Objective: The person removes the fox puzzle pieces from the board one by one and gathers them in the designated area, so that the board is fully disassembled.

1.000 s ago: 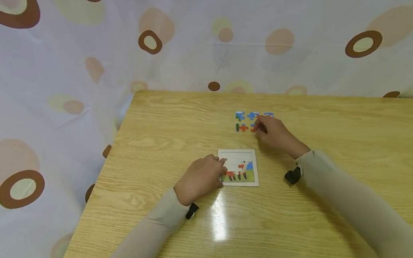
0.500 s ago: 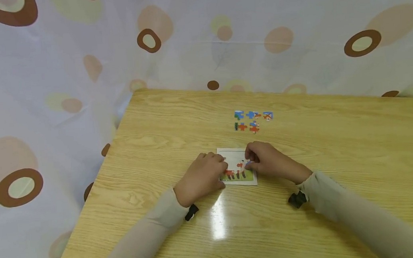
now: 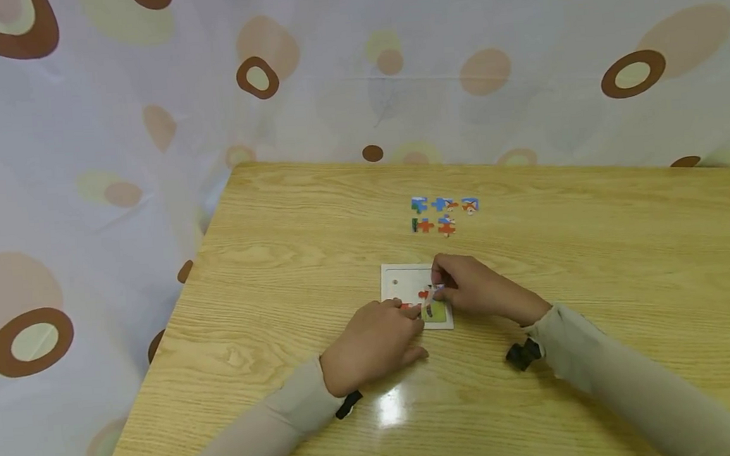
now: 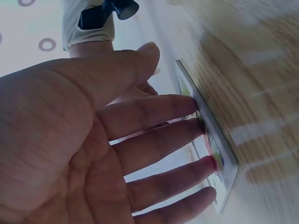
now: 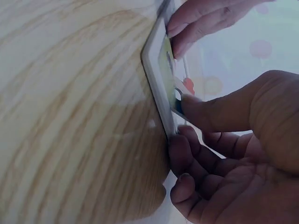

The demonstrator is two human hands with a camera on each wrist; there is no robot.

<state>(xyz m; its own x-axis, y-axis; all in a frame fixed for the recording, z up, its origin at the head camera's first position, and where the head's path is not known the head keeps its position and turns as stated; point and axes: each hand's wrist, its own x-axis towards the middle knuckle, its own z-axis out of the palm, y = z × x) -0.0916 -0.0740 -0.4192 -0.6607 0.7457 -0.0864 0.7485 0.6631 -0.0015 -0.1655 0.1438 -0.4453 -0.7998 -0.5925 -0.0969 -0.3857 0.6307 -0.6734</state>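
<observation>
A white-framed jigsaw puzzle tray (image 3: pixel 400 271) lies on the table with fitted pieces along its lower part; its upper part shows bare white. My left hand (image 3: pixel 376 344) stretches its fingers over the lower left of the tray. In the left wrist view the straight fingertips (image 4: pixel 205 163) rest on the fitted pieces. At the tray's right side my right hand (image 3: pixel 474 287) pinches a puzzle piece (image 5: pixel 179 103) with the thumb on it, the piece seeming tilted. Its other fingers curl beside the tray's edge. The fingers partly hide the piece and the picture.
Several loose puzzle pieces (image 3: pixel 445 226) with blue, orange and green parts lie in two rows beyond the tray. The wooden table (image 3: pixel 304 260) meets a patterned cloth (image 3: pixel 332 117) at the back and left.
My right hand has come from the loose pieces down to the tray's right side. My left hand has shifted from the tray's left edge toward the right and nearer, onto the fitted pieces.
</observation>
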